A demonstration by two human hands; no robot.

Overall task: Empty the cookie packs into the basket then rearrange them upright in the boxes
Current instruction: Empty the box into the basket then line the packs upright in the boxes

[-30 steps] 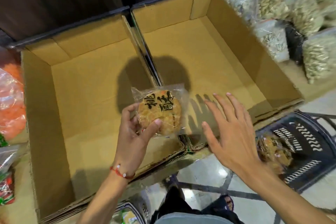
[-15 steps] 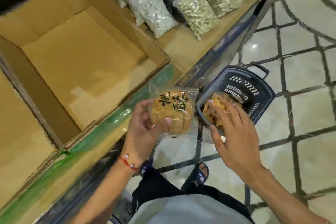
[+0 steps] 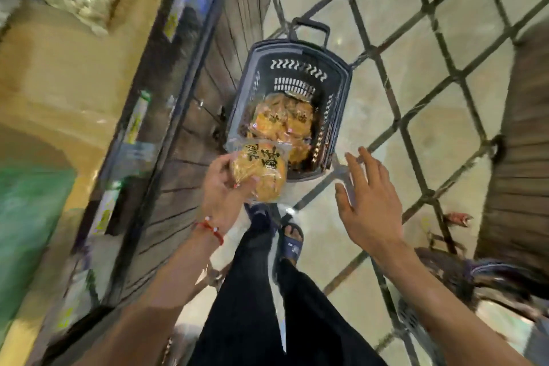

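Left hand (image 3: 221, 187) pinches one wrapped cookie pack (image 3: 258, 174) just at the near rim of the basket (image 3: 338, 104), likely parking it while fetching more. Right hand (image 3: 367, 202), fingers spread, empty, hovers right of the basket. Loose cookie packs (image 3: 282, 123) lie inside.

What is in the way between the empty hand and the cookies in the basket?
Nothing visible. The open right hand hangs beside the basket, whose top is uncovered over the wrapped cookies. The left hand holds one cookie by the basket's near corner, off to the side.
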